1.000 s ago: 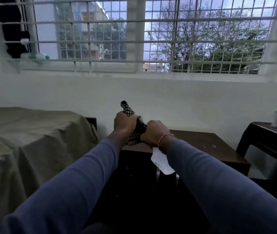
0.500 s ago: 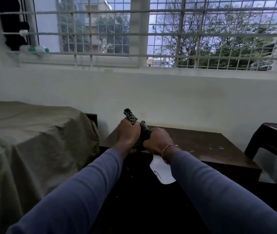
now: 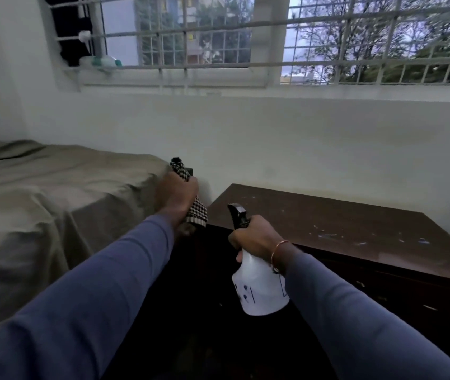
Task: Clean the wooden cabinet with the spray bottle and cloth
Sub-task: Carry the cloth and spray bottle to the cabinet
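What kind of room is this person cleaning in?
Probably a bedroom in a home: a bed under an olive sheet sits beside a dark wooden cabinet, below a barred window that looks out on trees and a building.

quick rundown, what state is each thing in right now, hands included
left hand: gripping the bunched black-and-white checked cloth, held in the air
right hand: gripping the neck of the white plastic spray bottle with black nozzle, upright, nozzle aimed away from the person
dark brown wooden cabinet: top dusty with pale specks
olive sheet-covered bed: covered, wrinkled
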Available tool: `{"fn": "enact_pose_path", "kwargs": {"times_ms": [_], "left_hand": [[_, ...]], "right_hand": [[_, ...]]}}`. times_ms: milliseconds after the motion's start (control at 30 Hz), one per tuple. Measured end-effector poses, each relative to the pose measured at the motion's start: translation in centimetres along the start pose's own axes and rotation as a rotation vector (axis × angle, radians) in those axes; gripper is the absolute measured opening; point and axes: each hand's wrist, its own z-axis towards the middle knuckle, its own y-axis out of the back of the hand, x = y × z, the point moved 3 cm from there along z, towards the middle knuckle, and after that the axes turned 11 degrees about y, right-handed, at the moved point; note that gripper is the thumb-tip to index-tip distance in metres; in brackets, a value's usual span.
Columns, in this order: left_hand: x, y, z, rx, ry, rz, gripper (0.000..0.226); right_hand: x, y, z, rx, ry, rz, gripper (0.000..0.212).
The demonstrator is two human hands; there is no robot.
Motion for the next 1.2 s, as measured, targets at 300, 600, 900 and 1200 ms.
{"fn": "enact_pose_path", "kwargs": {"times_ms": [300, 600, 900, 1200], "left_hand": [[0.2, -1.4, 1.5, 0.036, -0.065, 0.064, 0.040], [-0.2, -6.7, 0.4, 0.292, -0.210, 0.181, 0.046], [1.6, -11.0, -0.4, 0.291, -0.307, 0.390, 0.037], [1.5, -11.1, -1.3, 0.212, -0.343, 0.455, 0.041]], "right_hand": [[-0.9, -1.3, 1.8, 0.031, -0.077, 0.083, 0.012], [2.3, 7.4, 6.8, -0.210, -0.090, 0.258, 0.009], [2.5, 10.1, 10.1, -0.227, -0.095, 0.266, 0.026], [-1.7, 10.4, 0.5, -0.202, -0.109, 0.215, 0.014]]}}
